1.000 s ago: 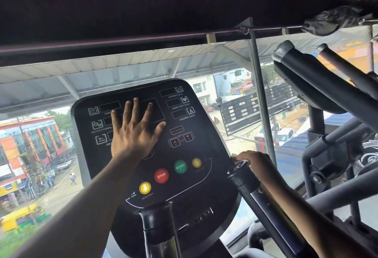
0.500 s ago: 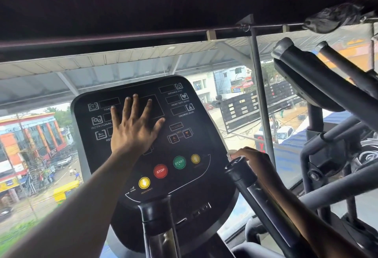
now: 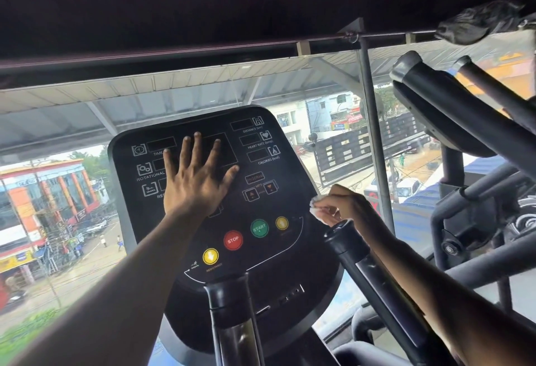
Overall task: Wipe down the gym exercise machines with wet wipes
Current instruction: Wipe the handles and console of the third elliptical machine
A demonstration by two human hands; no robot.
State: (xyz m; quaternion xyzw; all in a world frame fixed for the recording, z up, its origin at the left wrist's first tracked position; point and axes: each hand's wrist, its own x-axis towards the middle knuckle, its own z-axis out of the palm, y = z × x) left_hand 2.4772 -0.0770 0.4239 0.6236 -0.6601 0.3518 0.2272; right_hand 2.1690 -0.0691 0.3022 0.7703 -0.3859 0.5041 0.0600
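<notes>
The black console (image 3: 278,255) of an exercise machine fills the middle, with dark displays and red, green and yellow buttons. My left hand (image 3: 194,180) lies flat on its upper left part, fingers spread and straight. My right hand (image 3: 345,207) is at the console's right edge, fingers curled round a small white wet wipe (image 3: 316,206) that touches the rim. Just below that hand stands the black top of the right handlebar (image 3: 346,239). A second handlebar (image 3: 229,293) rises at bottom centre.
A glass wall behind the console shows a street far below. A grey vertical window post (image 3: 374,145) stands right of the console. Dark handles and frame tubes of a neighbouring machine (image 3: 470,116) crowd the right side. A dark ceiling hangs overhead.
My right hand has risen from behind the right handlebar top to the console's right edge, and the white wipe now shows. My left hand stays flat on the console.
</notes>
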